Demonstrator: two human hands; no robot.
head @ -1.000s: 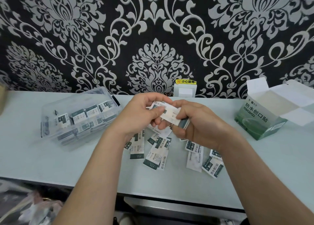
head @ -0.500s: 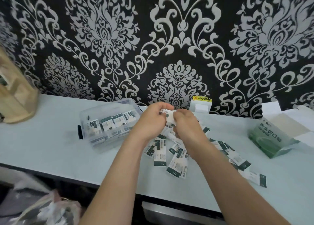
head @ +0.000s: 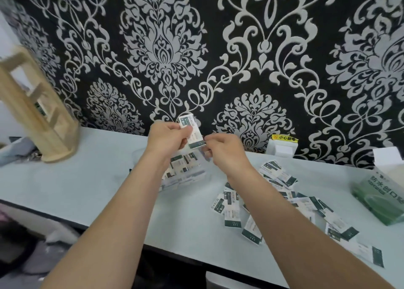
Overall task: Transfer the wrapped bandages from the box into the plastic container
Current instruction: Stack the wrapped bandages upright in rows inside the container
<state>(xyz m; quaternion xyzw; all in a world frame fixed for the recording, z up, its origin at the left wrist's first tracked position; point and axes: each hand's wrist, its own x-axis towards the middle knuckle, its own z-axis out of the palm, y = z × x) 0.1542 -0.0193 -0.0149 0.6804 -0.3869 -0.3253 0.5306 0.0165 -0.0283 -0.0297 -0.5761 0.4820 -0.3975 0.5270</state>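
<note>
My left hand [head: 167,136] grips a small stack of white-and-green wrapped bandages [head: 192,131], held upright above the clear plastic container [head: 185,175]. My right hand [head: 220,148] pinches the stack's lower right corner. The container lies beneath both hands, mostly hidden by my left forearm, with several wrapped bandages inside. Many more loose bandages [head: 279,199] are scattered on the pale table to the right. The open green-and-white bandage box [head: 380,190] stands at the far right edge.
A light wooden rack [head: 37,107] stands at the back left of the pale table [head: 76,186]. A white socket with a yellow warning label [head: 283,145] sits against the patterned wall. The table's front edge runs beneath my forearms, with clutter below at left.
Both hands have lifted the stack of bandages up and moved left, from above the loose pile to over the container. The camera view has swung left.
</note>
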